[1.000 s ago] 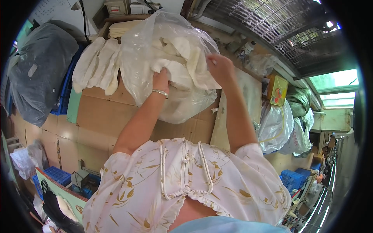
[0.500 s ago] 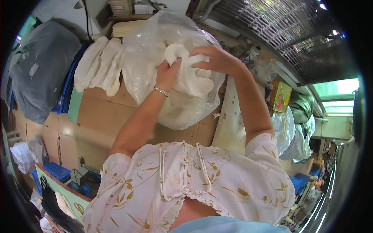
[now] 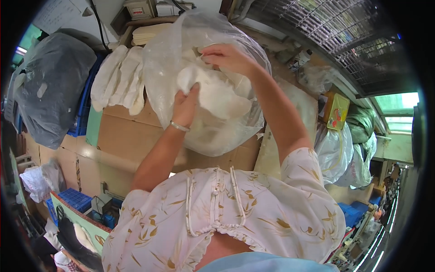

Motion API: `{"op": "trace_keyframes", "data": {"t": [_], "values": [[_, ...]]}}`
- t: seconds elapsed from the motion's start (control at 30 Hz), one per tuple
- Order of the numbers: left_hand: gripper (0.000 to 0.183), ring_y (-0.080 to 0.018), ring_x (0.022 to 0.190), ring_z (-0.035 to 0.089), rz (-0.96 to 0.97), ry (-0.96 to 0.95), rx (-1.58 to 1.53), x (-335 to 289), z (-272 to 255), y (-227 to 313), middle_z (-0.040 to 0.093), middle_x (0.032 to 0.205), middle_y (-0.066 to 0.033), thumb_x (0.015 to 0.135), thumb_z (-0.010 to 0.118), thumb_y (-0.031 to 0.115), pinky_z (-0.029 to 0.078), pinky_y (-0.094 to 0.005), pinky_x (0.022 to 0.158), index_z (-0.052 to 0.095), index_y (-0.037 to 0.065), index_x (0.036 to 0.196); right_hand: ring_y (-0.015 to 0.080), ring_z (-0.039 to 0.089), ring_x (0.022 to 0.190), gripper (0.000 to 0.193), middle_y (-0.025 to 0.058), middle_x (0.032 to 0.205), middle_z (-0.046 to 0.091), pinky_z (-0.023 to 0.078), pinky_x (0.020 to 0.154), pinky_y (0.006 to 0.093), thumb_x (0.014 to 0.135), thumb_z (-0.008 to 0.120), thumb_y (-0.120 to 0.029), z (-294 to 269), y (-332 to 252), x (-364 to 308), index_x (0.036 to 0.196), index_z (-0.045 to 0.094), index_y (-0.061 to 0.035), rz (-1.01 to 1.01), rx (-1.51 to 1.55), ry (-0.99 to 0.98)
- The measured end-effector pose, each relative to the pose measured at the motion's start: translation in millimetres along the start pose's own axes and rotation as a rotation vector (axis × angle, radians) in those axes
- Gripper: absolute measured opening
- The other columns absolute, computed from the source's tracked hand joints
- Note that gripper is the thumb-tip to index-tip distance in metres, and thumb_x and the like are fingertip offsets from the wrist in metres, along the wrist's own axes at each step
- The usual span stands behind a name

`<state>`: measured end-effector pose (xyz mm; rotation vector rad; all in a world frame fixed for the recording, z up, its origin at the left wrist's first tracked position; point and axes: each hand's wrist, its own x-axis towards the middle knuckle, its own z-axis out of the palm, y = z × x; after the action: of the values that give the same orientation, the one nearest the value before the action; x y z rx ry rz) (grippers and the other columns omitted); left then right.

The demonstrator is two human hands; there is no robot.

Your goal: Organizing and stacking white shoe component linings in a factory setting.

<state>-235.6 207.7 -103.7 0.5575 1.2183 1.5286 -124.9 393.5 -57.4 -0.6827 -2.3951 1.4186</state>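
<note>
A large clear plastic bag [image 3: 158, 63] lies open in front of me, filled with white, soft pieces that look like socks. My left hand [image 3: 185, 108] is closed on a white sock [image 3: 222, 97], thumb on top, holding it above the bag's opening. Farther in, my right hand [image 3: 224, 58] reaches over the same bag with its fingers stretched to the left, just beyond the held sock. Nothing shows in the right fingers, though their undersides are hidden. Left of the bag, several white socks [image 3: 118, 79] lie side by side in long stacks.
Brown cardboard [image 3: 127, 129] covers the table under the bag. A dark stuffed bag [image 3: 54, 86] bulges in a blue crate at the left. Cream folded pieces [image 3: 149, 32] sit behind. On the right are a yellow container [image 3: 336, 111] and white plastic bags [image 3: 333, 147].
My right hand has left the white sock and moved up and left, farther into the bag. My left hand has come slightly nearer with the sock, which now hangs more spread out.
</note>
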Motion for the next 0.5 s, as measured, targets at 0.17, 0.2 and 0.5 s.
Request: {"op": "trace_keyframes", "data": {"t": [0.17, 0.2, 0.5], "values": [[0.020, -0.0106, 0.083, 0.055, 0.030, 0.542, -0.293, -25.2, -28.5, 0.8, 0.060, 0.089, -0.0041, 0.085, 0.063, 0.018, 0.045, -0.0263, 0.073, 0.056, 0.000, 0.093, 0.0243, 0.062, 0.087, 0.036, 0.0151, 0.092, 0.065, 0.047, 0.076, 0.0352, 0.072, 0.066, -0.031, 57.3, 53.0, 38.5, 0.099, 0.064, -0.0070, 0.140, -0.260, 0.089], [0.017, -0.0110, 0.085, 0.055, 0.071, 0.519, -0.317, -29.1, -34.4, 3.1, 0.060, 0.091, -0.0046, 0.084, 0.064, 0.015, 0.045, -0.0271, 0.074, 0.055, 0.002, 0.091, 0.0243, 0.062, 0.087, 0.036, 0.0151, 0.092, 0.065, 0.047, 0.076, 0.0352, 0.072, 0.066, -0.031, 63.3, 54.2, 42.4, 0.099, 0.064, -0.0070, 0.143, -0.251, 0.097], [0.027, -0.0003, 0.050, 0.029, 0.025, 0.503, -0.257, -26.7, -27.7, 10.3, 0.039, 0.061, 0.0089, 0.082, 0.067, 0.021, 0.019, -0.0195, 0.044, 0.043, 0.012, 0.075, 0.0153, 0.059, 0.084, 0.032, 0.0067, 0.092, 0.065, 0.045, 0.079, 0.0262, 0.076, 0.063, -0.015, 29.0, 6.7, -10.0, 0.105, 0.062, -0.0012, 0.084, 0.337, 0.222]]}}
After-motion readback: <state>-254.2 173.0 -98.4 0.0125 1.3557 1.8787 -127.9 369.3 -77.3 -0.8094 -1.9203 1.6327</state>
